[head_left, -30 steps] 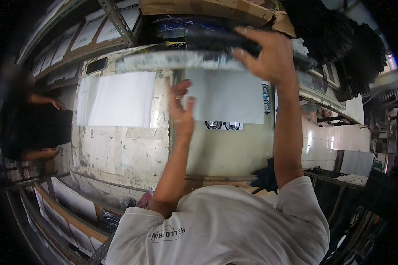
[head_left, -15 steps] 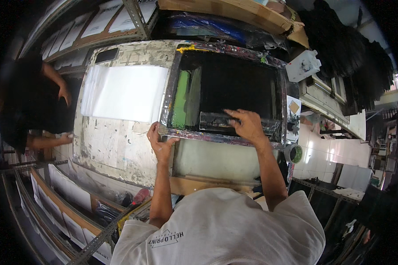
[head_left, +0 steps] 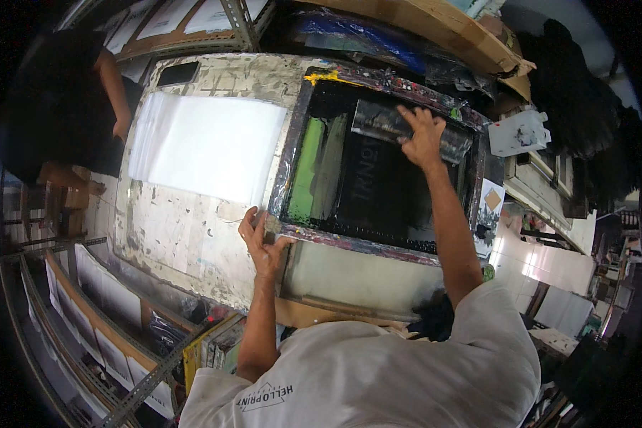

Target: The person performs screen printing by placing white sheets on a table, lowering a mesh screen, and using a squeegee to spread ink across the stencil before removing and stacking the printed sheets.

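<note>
Since 0.5 s ago: right hand [head_left: 422, 135] has gone from near edge of screen frame [head_left: 378, 239] to its far end, squeegee [head_left: 410, 132] with it. Left hand [head_left: 262, 241] still at frame's near-left corner. Frame lies flat on table, as before.

Work table [head_left: 171, 235], scuffed, paint-flecked, runs off to left of left hand. Screen frame sits between both hands: near rail just right of left hand, dark inked mesh [head_left: 385, 192] stretching from near rail up to right hand. White sheet [head_left: 207, 146] lies flat on table left of frame, above left hand, apart from it. Green strip [head_left: 308, 175] inside frame's left side, between the two hands. Another person's arm [head_left: 114, 93] at table's far-left end, well apart from both. Nothing blocks either hand.

Grip: right hand, fingers spread, presses down over squeegee top, closed on it. Left hand: fingers loosely curled, thumb and fingertips pinching frame corner.
</note>
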Action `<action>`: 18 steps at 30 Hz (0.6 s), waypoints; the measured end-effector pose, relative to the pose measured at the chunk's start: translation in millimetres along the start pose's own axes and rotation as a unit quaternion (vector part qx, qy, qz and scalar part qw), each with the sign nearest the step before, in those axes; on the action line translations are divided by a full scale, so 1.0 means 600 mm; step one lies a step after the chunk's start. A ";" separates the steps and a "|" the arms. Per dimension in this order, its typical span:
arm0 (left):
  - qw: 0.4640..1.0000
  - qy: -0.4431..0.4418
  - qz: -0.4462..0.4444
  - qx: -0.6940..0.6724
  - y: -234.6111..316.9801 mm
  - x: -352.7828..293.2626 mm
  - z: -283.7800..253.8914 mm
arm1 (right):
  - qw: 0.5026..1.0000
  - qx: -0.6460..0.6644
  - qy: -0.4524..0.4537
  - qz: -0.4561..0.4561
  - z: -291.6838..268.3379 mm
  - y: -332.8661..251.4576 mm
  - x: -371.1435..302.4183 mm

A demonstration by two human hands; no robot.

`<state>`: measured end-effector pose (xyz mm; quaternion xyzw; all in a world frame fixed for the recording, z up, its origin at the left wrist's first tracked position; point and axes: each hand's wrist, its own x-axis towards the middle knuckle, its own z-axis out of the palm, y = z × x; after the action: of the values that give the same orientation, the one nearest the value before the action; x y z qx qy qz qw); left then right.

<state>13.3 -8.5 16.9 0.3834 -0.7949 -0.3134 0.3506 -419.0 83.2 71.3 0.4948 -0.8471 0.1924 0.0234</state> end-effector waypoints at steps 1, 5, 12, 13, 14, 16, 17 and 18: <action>1.000 0.006 -0.001 -0.010 -0.003 -0.002 0.001 | 1.000 -0.013 0.023 -0.016 0.007 0.010 0.024; 0.999 0.023 0.009 -0.029 0.000 0.000 0.005 | 0.999 -0.019 0.032 -0.031 0.013 0.043 0.098; 0.998 -0.001 -0.015 -0.060 -0.006 -0.005 0.002 | 0.999 -0.020 0.026 -0.042 -0.007 0.050 0.117; 0.998 -0.013 -0.026 -0.064 -0.011 -0.010 0.004 | 0.997 -0.038 0.048 -0.056 -0.003 0.054 0.107; 0.997 -0.024 -0.036 -0.066 -0.012 -0.011 0.002 | 0.998 -0.033 0.034 -0.050 -0.004 0.046 0.095; 0.992 -0.015 -0.076 -0.102 -0.010 -0.012 0.004 | 0.999 -0.025 0.005 -0.034 -0.005 0.022 0.055; 0.988 -0.012 -0.096 -0.121 -0.007 -0.014 0.006 | 0.997 -0.043 0.036 -0.047 -0.006 0.007 0.029; 0.982 -0.007 -0.111 -0.152 -0.005 -0.016 0.008 | 0.994 -0.062 0.067 -0.058 -0.009 -0.009 0.000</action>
<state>15.5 -1.0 8.8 0.4090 -0.6930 -0.4700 0.3628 -415.2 82.8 77.8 0.5269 -0.8236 0.1706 0.1222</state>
